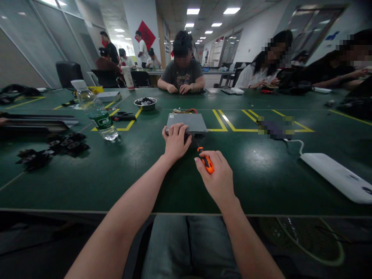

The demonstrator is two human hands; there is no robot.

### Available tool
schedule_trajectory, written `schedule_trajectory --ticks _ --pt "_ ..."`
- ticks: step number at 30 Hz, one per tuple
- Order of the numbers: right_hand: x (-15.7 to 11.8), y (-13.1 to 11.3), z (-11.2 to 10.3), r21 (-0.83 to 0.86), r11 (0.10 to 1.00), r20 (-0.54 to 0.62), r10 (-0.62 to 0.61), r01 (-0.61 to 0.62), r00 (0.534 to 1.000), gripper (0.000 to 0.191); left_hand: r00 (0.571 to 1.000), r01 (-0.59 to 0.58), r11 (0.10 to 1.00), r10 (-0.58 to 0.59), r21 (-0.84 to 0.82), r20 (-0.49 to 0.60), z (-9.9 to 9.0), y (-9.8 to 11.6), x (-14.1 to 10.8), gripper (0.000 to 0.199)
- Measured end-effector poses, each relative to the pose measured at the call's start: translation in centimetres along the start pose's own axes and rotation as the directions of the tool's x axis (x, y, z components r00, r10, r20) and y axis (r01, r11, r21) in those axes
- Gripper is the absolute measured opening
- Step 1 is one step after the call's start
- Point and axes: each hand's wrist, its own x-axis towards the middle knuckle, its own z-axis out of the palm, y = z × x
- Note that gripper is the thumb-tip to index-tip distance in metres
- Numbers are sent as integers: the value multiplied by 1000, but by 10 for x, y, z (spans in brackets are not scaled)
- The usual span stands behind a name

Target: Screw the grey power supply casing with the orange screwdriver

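Note:
A grey metal box (188, 121) with a label and coloured wires at its far side lies on the green table (139, 174). My left hand (176, 142) rests on the box's near left part, fingers bent over its top and near edge. My right hand (216, 174) is closed around an orange and black screwdriver (208, 164). The screwdriver points forward to the box's near side, by a dark socket. Its thin shaft is faint, and whether the tip touches the box cannot be made out.
A water bottle (100, 116), a metal bowl (145, 103) and black tools (123, 117) stand left of the box. Black parts (68, 145) lie further left. At right are a phone (276, 128) and a white power bank (337, 176). People sit across the table.

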Motion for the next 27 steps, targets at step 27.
schedule_trajectory --ticks 27 --pt "1 0 1 4 1000 22 5 -5 1000 11 1000 16 1000 -16 15 13 1 2 1 35"
